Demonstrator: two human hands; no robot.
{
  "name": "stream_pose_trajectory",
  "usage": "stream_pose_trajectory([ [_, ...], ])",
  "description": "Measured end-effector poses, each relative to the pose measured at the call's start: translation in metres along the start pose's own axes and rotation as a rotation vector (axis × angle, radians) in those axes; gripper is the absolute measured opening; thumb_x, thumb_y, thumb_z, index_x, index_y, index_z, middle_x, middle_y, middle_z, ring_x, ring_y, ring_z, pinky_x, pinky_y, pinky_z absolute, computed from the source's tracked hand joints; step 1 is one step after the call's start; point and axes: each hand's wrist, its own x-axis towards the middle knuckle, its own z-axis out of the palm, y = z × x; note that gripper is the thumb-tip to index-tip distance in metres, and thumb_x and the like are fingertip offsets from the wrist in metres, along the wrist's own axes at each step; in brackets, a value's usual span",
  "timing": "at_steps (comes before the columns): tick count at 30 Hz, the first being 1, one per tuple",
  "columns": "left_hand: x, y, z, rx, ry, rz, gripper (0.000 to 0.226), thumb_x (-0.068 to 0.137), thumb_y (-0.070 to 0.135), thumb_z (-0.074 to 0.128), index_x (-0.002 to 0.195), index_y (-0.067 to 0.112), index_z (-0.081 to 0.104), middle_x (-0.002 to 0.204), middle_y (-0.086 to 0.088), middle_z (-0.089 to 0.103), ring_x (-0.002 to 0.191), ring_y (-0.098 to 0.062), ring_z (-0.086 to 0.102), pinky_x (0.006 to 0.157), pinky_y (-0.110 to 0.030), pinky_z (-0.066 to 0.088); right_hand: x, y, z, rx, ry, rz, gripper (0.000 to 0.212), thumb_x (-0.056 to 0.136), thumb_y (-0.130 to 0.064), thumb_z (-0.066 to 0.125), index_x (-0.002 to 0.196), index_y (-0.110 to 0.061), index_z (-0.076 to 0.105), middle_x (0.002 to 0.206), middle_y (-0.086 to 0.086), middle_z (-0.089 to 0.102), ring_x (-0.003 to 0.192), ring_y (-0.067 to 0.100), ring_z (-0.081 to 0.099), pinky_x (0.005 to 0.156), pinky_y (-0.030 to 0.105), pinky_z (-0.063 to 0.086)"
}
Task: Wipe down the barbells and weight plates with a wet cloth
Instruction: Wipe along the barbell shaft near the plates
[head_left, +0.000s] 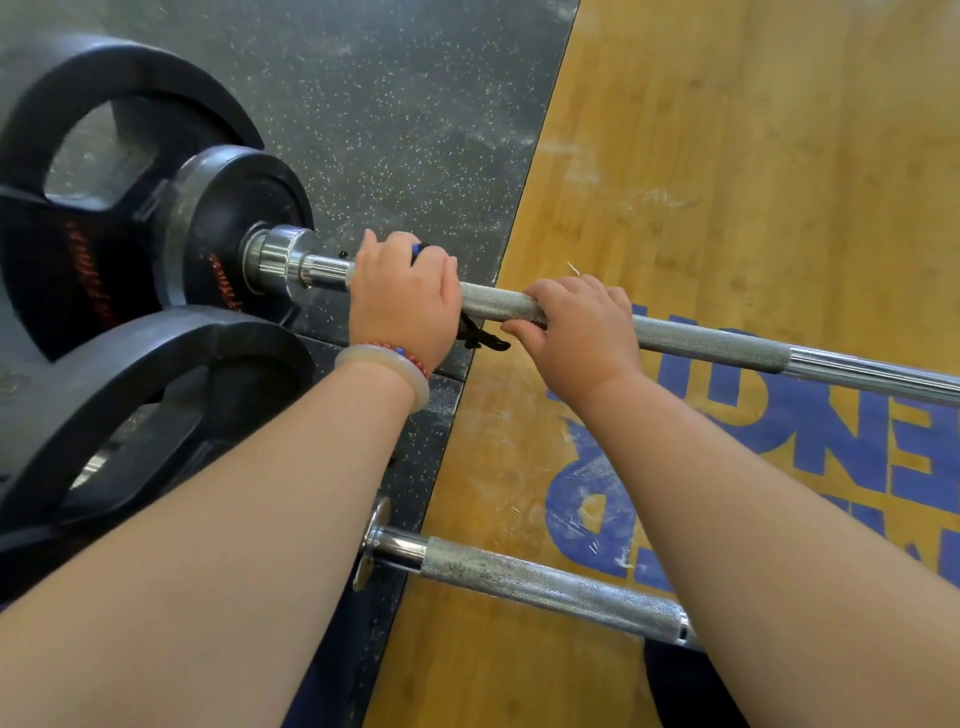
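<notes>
Plates (104, 249) at nine o'clock, loaded on a bar (717, 343) running to three o'clock. The left hand (405, 296) grips the bar near the plates, wrapped over what seems a dark cloth (480, 335) hanging at its five o'clock. The right hand (576, 322), just beside, curls round the bar. Wiping the shaft seems underway; next calls for sliding the cloth rightward

The left hand (402, 306) grips a dark cloth (480, 336) round the barbell (701, 340) near the weight plates (228, 208); the right hand (582, 327) grips the bar just beside it.
</notes>
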Motion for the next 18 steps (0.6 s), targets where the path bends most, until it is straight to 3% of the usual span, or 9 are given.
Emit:
stream_pose_trajectory([
  [4,-0.004,0.015,0.003,0.004,-0.037,0.066,0.035,0.094,0.025,0.040,0.077,0.008,0.065,0.080,-0.012,0.054,0.072,-0.031,0.050,0.104,-0.052,0.035,0.002,-0.006,0.005,-0.063,0.078,0.014,0.024,0.084,-0.030,0.068,0.093,-0.017,0.051,0.096,0.000,0.052,0.096,0.023,0.045,0.084,0.032,0.023],
  [8,0.002,0.008,0.000,0.002,-0.044,0.088,0.033,0.094,0.025,0.039,0.077,0.010,0.063,0.075,-0.005,0.048,0.068,-0.025,0.039,0.102,-0.052,0.038,-0.001,-0.014,0.016,-0.152,0.293,0.074,0.047,0.045,-0.002,0.080,0.071,-0.017,0.045,0.071,0.000,0.046,0.068,0.024,0.045,0.066,0.032,0.019],
  [11,0.008,-0.007,-0.005,0.031,-0.060,-0.030,0.033,0.093,0.024,0.038,0.077,0.010,0.063,0.074,-0.006,0.050,0.068,-0.025,0.041,0.108,-0.050,0.031,-0.009,-0.012,0.023,-0.132,0.329,0.067,0.041,0.052,-0.006,0.082,0.076,-0.016,0.050,0.075,0.000,0.050,0.070,0.025,0.048,0.070,0.032,0.023],
  [13,0.006,0.002,-0.002,0.027,-0.054,0.000,0.032,0.089,0.018,0.041,0.068,0.006,0.061,0.070,-0.010,0.051,0.064,-0.027,0.040,0.103,-0.051,0.038,-0.016,-0.010,0.029,-0.084,0.339,0.025,0.035,0.065,-0.020,0.081,0.091,-0.013,0.059,0.089,0.003,0.060,0.084,0.028,0.056,0.083,0.034,0.028],
  [15,-0.002,0.020,0.002,-0.001,-0.076,0.048,0.030,0.087,0.016,0.042,0.066,0.006,0.062,0.072,-0.013,0.054,0.064,-0.031,0.047,0.098,-0.050,0.042,-0.019,-0.011,0.031,-0.026,0.318,0.011,0.035,0.079,-0.032,0.068,0.106,-0.010,0.061,0.105,0.006,0.064,0.103,0.031,0.058,0.095,0.037,0.027],
  [18,-0.007,0.027,0.001,-0.017,-0.129,0.160,0.029,0.089,0.018,0.042,0.078,0.006,0.066,0.080,-0.014,0.056,0.072,-0.035,0.054,0.098,-0.050,0.043,-0.019,-0.009,0.030,0.034,0.309,0.004,0.039,0.090,-0.033,0.047,0.114,-0.007,0.062,0.113,0.009,0.066,0.111,0.031,0.058,0.100,0.038,0.027],
])
